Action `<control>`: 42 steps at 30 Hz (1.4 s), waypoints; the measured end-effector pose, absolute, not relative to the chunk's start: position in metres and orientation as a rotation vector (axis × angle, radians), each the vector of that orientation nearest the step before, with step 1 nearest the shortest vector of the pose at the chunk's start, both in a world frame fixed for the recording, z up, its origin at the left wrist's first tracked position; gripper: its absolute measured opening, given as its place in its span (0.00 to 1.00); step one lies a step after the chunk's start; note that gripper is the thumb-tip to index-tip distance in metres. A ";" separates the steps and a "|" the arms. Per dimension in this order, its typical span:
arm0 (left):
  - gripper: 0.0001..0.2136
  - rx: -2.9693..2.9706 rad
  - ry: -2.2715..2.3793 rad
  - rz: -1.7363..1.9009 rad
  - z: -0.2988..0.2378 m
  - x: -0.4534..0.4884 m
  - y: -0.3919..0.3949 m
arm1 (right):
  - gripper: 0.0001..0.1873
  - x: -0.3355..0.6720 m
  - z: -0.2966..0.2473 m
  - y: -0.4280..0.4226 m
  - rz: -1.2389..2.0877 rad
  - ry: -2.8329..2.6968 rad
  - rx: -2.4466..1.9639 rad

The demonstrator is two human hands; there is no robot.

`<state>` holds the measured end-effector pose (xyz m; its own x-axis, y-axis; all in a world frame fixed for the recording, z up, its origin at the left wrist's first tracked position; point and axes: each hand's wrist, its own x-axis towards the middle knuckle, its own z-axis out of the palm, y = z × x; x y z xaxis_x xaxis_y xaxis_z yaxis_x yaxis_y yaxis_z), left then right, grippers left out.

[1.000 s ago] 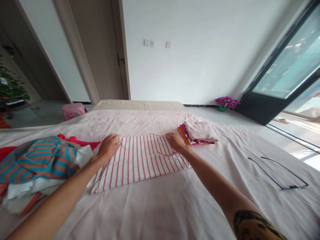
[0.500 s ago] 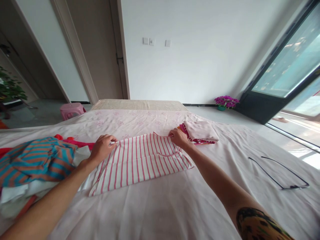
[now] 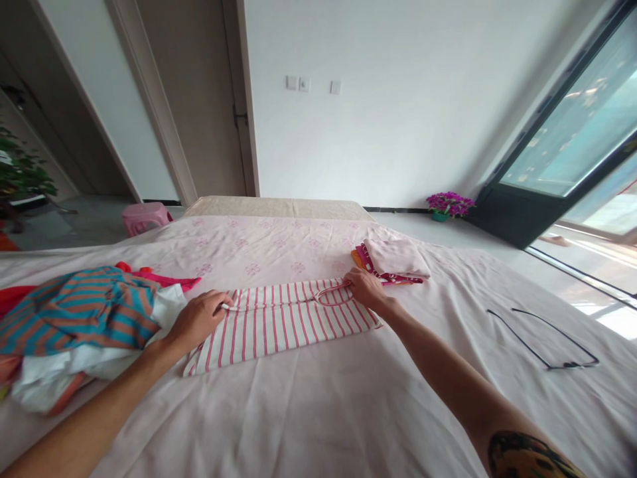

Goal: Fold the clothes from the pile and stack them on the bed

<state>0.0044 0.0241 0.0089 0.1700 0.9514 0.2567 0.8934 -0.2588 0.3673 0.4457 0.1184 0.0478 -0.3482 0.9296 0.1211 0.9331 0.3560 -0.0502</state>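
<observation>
A white shirt with red stripes (image 3: 279, 328) lies folded into a flat, wide shape on the bed, its round neckline showing at the upper right. My left hand (image 3: 202, 317) pinches the shirt's far left corner between thumb and fingers. At the far right corner, beside the neckline, my right hand (image 3: 365, 287) has its fingers closed on the fabric. Just beyond the right hand is a stack of folded clothes (image 3: 401, 257), pale pink on top with red and orange layers beneath. The fingertips of both hands are partly hidden.
To the left lies a loose heap of clothes (image 3: 84, 312), with a blue and brown striped piece on top. Eyeglasses (image 3: 570, 365) rest on the pink bedsheet (image 3: 308, 425) at the right. A pink stool (image 3: 146, 218) and potted purple flowers (image 3: 449, 204) stand on the floor beyond.
The shirt's far edge has come down toward me and lies flatter, making the folded shape narrower. Both hands have lowered with it, the left one most.
</observation>
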 end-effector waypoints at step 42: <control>0.15 2.105 2.042 0.961 0.022 0.008 0.051 | 0.30 0.414 0.001 0.092 -0.171 -2.696 -1.219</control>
<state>0.0082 0.0506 0.0218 -0.0688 0.9191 0.3879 0.8848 -0.1234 0.4492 0.4136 0.0915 0.0011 -0.6487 0.7320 0.2084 0.7525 0.6579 0.0315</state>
